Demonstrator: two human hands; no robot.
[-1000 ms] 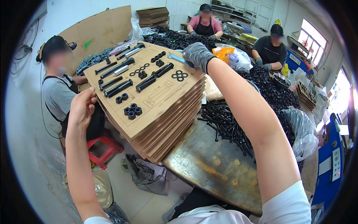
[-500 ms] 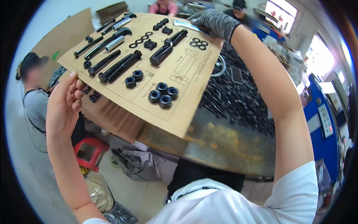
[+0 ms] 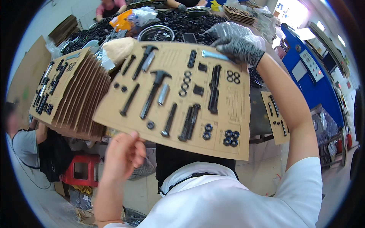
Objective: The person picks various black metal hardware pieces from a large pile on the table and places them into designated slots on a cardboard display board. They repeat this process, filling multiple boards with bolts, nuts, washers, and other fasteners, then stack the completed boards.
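Between my hands a tan cardboard sheet [image 3: 152, 125] is held up tilted, carrying black bolts, nuts, rings and silvery tubes. My gloved right hand [image 3: 239, 51], in a grey knit glove, grips its far right edge, beside a pale blue-silver strip [image 3: 215, 55]. My bare left hand [image 3: 125, 154] is at the near left edge, its fingers curled and a fingertip against the cardboard; it is slightly blurred. Two hammer-headed black bolts [image 3: 159, 78] lie at the sheet's left and middle, and a group of black nuts [image 3: 230, 138] sits in the near right corner.
A stack of similar loaded cardboard sheets [image 3: 81, 98] stands at the left, by a seated person [image 3: 24, 148]. Dark hardware piles [image 3: 178, 19] cover the table behind, with a round metal tray [image 3: 156, 33]. Another sheet [image 3: 274, 117] is at the right. A red stool [image 3: 80, 170] stands below left.
The sheet has come nearer and flattened toward me, with both hands still at it. My view has shifted, so the stack at the left and the sheet at the right now show.
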